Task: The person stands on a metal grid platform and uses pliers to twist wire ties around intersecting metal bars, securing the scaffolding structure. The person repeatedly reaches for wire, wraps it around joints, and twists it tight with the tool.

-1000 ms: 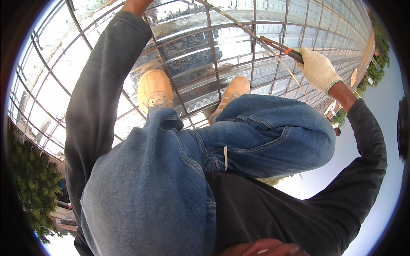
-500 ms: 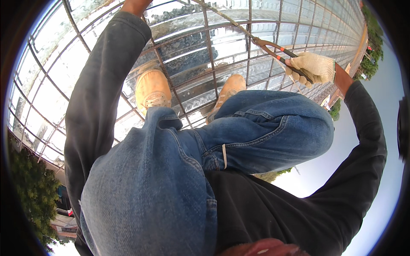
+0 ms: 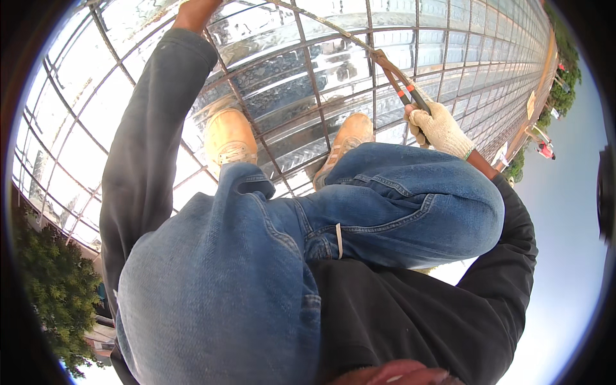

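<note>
My right hand [image 3: 443, 129], in a cream knitted glove, is closed round the handles of rusty-jawed pliers [image 3: 393, 77]. The handles are black with orange bands. At the jaws lies the end of a long thin rod or wire [image 3: 327, 24], which runs up and left past the upper edge; whether the jaws grip it I cannot tell. Below is a rebar mesh [image 3: 312, 70] of crossing rusty bars. My left hand [image 3: 196, 15] reaches to the upper edge, where only its wrist end shows. Its fingers are out of the picture.
My tan shoes [image 3: 231, 136] stand on the mesh, over shiny corrugated metal sheeting [image 3: 276, 90]. My bent knee in blue jeans [image 3: 462, 199] is close to my right forearm. Trees [image 3: 51, 282] show at the lower left, and a distant person in red [image 3: 545, 150] at the right.
My right hand has come left and nearer my knee, turning the pliers steeper. Their jaws and the rod end have shifted slightly left and up. My left forearm has shifted a little left.
</note>
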Demonstrator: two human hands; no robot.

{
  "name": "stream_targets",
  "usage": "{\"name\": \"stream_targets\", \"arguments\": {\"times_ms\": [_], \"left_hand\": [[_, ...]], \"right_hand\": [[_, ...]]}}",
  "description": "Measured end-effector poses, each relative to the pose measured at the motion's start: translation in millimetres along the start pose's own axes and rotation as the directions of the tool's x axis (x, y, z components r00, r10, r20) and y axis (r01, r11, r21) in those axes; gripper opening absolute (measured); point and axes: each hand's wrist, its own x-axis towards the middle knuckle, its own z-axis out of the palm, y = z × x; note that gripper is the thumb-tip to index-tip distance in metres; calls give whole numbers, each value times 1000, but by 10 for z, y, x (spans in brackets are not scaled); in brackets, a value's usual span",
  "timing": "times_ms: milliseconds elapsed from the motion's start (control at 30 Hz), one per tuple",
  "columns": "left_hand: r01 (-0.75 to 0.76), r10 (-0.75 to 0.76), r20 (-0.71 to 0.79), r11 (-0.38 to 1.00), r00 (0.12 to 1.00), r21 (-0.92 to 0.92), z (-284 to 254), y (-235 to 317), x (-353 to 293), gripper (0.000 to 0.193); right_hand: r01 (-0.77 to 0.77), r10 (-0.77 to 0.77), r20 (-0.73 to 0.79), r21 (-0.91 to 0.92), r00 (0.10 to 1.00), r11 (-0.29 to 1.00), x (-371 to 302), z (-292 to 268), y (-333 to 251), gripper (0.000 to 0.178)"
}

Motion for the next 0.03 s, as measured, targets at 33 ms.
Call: {"name": "stream_targets", "arguments": {"times_ms": [33], "left_hand": [[-13,13,1,1000,1000,9,2,56,3,95]], "right_hand": [[-21,17,54,77,998,997,100,24,157,25]]}}
